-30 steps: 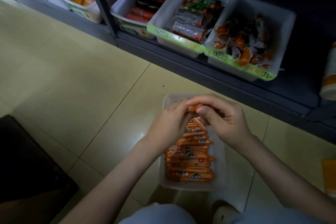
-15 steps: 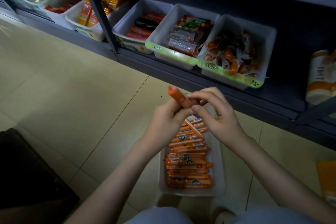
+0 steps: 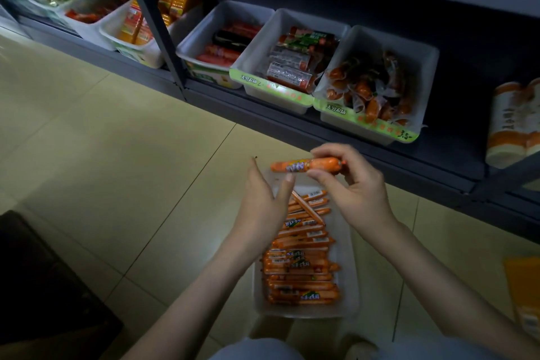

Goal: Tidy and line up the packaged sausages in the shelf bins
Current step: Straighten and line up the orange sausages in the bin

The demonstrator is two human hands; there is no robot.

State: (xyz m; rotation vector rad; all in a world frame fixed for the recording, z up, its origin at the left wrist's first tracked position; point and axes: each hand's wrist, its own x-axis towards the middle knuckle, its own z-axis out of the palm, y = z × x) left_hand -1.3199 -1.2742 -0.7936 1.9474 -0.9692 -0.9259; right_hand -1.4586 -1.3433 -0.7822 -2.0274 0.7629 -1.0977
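- Sausage [image 3: 295,166], one orange packaged stick, is hanging level in the air above the far end of the white bin [image 3: 349,272], which is sitting on the tiled floor [image 3: 117,169] and not on the shelf.
- Right hand [image 3: 356,193] is pinching its right half between thumb and fingertips, and the left half is sticking out unsupported.
- Left hand [image 3: 263,204] is hovering just beside that free end with its fingers straight and gripping nothing. I cannot tell whether the thumb is touching.
- Packed sausages [image 3: 301,269] are lying in crosswise rows in the bin, while stray sticks [image 3: 306,207] at the far end are lying askew.
- Slick wrapping is making that pinch look chancy to me: a slip could be sending the stick onto the rows and knocking them crooked, or over the rim.
- Shelf bins [image 3: 426,67] are sitting well apart, behind.
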